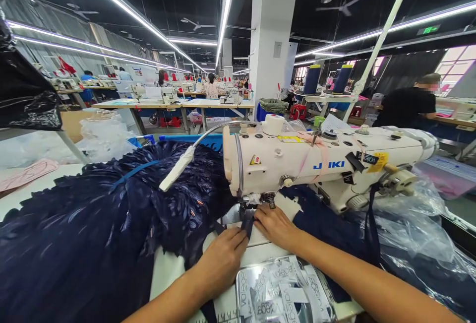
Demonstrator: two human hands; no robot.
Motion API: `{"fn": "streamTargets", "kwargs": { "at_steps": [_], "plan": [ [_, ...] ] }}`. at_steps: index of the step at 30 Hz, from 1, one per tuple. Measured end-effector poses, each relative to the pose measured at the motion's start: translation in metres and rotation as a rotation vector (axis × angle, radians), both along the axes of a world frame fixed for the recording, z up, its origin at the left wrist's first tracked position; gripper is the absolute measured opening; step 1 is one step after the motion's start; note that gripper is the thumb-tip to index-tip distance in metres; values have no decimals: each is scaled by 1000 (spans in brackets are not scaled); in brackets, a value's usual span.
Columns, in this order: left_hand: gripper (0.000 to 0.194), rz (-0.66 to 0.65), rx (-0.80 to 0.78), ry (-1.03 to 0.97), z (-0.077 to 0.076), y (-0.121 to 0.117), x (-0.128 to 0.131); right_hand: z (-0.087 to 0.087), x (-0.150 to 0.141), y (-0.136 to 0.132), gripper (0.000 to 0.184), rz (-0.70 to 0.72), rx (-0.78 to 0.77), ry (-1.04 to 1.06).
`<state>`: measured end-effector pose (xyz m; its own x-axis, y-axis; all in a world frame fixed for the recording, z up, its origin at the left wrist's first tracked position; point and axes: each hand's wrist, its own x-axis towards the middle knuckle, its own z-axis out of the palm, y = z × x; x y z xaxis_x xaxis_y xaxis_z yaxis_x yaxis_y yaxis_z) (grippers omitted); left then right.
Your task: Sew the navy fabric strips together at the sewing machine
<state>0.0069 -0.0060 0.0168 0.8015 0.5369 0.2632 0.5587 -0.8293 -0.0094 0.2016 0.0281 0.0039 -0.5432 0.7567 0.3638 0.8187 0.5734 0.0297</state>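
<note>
i have the left hand (225, 253) low in front of the sewing machine (282, 157), fingers bent and close together, their tips touching a narrow dark strip (247, 226) that lies under the machine's head at the needle area. i cannot tell whether they pinch the strip or only press it. i see the right hand (275, 225) on the strip's other side, reaching in beneath the head with fingers bent and the tips beside the strip; its thumb is partly hidden, so i cannot tell if it grips anything.

just below the hands, i make out a shiny tray (242, 299) heaped with white printed labels (284, 290). to my left, a big ruffled navy garment (111, 219) covers much of the table, a blue band (136, 176) lying across it. a flexible metal arm with a white-wrapped end (178, 168) hangs over that pile. to the right, i see navy cloth (327, 228) behind the right forearm, with clear plastic (412, 228) beside it.
</note>
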Motion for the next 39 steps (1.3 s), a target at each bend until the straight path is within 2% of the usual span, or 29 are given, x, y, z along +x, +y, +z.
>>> {"fn": "streamTargets", "kwargs": {
  "at_steps": [6, 12, 15, 19, 22, 27, 29, 33, 39],
  "plan": [
    [34, -10, 57, 23, -7, 3, 0, 0, -13, 9, 21, 43, -8, -129],
    [17, -5, 66, 91, -4, 9, 6, 8, -14, 17, 14, 21, -266, 58],
    [16, 7, 59, 119, -2, 11, 9, 9, -13, 21, 15, 17, -368, 171],
    [18, 22, 24, 112, -2, 12, 10, 7, -11, 24, 17, 17, -431, 250],
    [21, 41, -42, 87, 0, 13, 10, 4, -10, 23, 15, 14, -389, 242],
    [25, 74, -118, 86, 5, 12, 11, -5, -11, 19, 15, 7, -186, 130],
    [25, 75, -107, 61, 5, 11, 10, -7, -10, 14, 16, 51, -95, 90],
    [23, 52, -67, -5, 2, 11, 4, -6, -4, 2, 19, 229, 43, -29],
    [20, 65, -38, -30, -3, 15, 7, 1, 4, 5, 22, 300, 88, -139]
  ]
}}
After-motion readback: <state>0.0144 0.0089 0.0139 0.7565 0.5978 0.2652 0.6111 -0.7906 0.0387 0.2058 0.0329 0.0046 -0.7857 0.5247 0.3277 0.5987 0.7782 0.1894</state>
